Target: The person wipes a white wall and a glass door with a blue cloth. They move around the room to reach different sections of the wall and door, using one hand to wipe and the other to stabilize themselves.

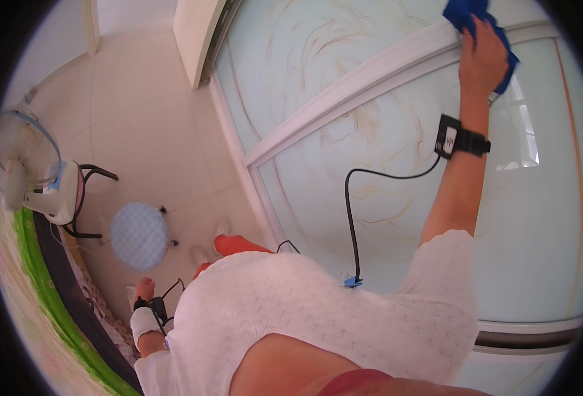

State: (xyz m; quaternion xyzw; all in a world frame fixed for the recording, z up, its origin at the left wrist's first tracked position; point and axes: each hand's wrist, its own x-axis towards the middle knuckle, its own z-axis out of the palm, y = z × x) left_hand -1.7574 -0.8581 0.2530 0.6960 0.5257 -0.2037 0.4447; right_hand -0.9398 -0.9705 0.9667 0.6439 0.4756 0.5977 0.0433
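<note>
At the upper right my right hand (484, 61) presses a blue cloth (504, 78) against the white frame rail (397, 56) of a sliding door. The cloth sticks out on both sides of my fingers. That arm is stretched far out over the frosted glass panel (397, 198), which carries thin swirling lines. My left hand (145, 288) hangs low at the left, small and foreshortened. How its fingers are bent is too small to make out, and a whitish thing shows beside it.
A black cable (351, 211) runs from my right wrist strap (461, 137) to a blue clip (353, 282). Left of me stand a round stool with a light-blue cover (139, 235) and a white fan (17, 178). A bed with green-edged bedding (60, 303) lies at the lower left.
</note>
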